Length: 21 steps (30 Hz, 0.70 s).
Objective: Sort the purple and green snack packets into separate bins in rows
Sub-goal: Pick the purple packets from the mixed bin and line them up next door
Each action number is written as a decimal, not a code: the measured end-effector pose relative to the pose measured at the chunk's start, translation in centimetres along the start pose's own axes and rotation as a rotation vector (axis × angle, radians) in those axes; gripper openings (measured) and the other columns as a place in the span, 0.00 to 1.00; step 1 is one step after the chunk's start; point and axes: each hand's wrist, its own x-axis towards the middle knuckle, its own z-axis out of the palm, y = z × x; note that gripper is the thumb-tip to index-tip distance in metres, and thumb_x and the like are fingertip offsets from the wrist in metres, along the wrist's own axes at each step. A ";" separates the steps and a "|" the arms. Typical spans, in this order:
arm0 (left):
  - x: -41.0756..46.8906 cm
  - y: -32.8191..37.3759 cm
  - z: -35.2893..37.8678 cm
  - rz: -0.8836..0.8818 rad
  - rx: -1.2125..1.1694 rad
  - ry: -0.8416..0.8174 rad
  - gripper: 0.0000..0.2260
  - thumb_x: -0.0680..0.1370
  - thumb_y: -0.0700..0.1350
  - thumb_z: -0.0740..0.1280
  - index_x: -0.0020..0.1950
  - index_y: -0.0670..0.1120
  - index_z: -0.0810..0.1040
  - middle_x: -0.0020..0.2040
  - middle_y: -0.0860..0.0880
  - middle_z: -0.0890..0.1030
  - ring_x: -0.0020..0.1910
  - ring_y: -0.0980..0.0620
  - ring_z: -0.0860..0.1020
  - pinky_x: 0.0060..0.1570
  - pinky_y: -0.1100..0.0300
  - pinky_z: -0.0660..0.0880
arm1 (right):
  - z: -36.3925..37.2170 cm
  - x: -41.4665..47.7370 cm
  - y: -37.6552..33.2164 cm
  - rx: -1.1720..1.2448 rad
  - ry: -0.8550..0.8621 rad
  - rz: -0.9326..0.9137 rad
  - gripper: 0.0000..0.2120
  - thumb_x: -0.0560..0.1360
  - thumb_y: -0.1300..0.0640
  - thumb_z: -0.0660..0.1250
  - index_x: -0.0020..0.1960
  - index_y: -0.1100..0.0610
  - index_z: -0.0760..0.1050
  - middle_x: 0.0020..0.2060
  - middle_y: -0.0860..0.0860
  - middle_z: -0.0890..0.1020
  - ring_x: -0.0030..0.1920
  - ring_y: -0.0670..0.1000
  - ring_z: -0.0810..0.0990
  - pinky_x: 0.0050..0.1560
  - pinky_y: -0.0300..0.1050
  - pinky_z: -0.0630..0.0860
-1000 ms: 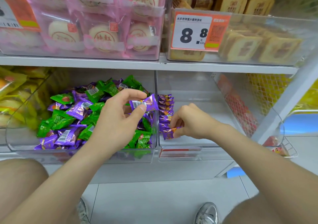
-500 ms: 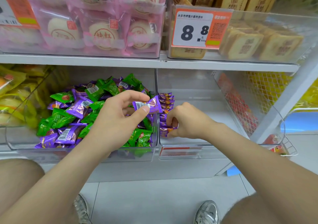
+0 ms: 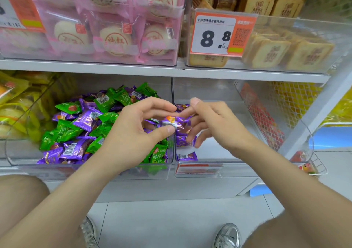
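Observation:
My left hand (image 3: 133, 131) pinches a purple packet (image 3: 181, 123) between thumb and fingers, right over the wall between two clear bins. My right hand (image 3: 215, 122) hovers beside it with fingers spread, its fingertips at the packet's right end. The left bin (image 3: 95, 169) holds a loose heap of mixed purple and green packets (image 3: 83, 122). In the right bin (image 3: 219, 152) a row of purple packets (image 3: 183, 141) runs along the left wall, partly hidden by my hands. One more purple packet (image 3: 185, 156) lies at the front of that row.
The shelf above carries pink-wrapped round cakes (image 3: 114, 38), a price tag (image 3: 215, 34) reading 8.8 and square biscuits (image 3: 285, 53). Yellow packets (image 3: 15, 110) fill the bin at far left. Red packets (image 3: 264, 120) sit in the bin to the right. My knees and shoes are below.
My right hand has lifted off the front of the purple row and opened. It has met my left hand, which carried its purple packet to the right, up to the bin divider.

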 end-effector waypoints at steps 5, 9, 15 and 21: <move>-0.1 -0.3 0.6 0.101 0.112 0.013 0.20 0.73 0.37 0.80 0.60 0.55 0.82 0.56 0.59 0.84 0.59 0.53 0.83 0.52 0.52 0.82 | -0.8 -0.3 0.2 0.109 -0.175 0.115 0.07 0.81 0.58 0.71 0.52 0.61 0.85 0.38 0.57 0.84 0.35 0.53 0.79 0.36 0.43 0.76; -0.2 -1.2 1.0 0.059 0.308 0.116 0.18 0.76 0.42 0.76 0.61 0.59 0.80 0.58 0.59 0.81 0.53 0.57 0.81 0.47 0.58 0.79 | -3.3 1.1 2.0 -0.312 0.016 -0.027 0.06 0.73 0.59 0.80 0.49 0.53 0.86 0.39 0.49 0.86 0.37 0.48 0.82 0.44 0.45 0.81; 0.3 -1.9 1.6 -0.114 0.273 0.109 0.10 0.77 0.43 0.74 0.55 0.56 0.82 0.48 0.57 0.84 0.40 0.58 0.81 0.38 0.70 0.70 | -3.3 2.7 5.8 -0.870 -0.132 -0.084 0.09 0.70 0.55 0.81 0.49 0.49 0.86 0.40 0.44 0.87 0.40 0.41 0.84 0.48 0.39 0.80; 0.3 -1.9 1.7 -0.116 0.258 0.064 0.09 0.78 0.42 0.73 0.53 0.56 0.82 0.46 0.56 0.84 0.40 0.56 0.82 0.39 0.70 0.72 | -1.8 3.6 6.8 -1.054 -0.196 -0.190 0.10 0.73 0.48 0.79 0.54 0.46 0.85 0.45 0.43 0.87 0.41 0.43 0.76 0.51 0.43 0.76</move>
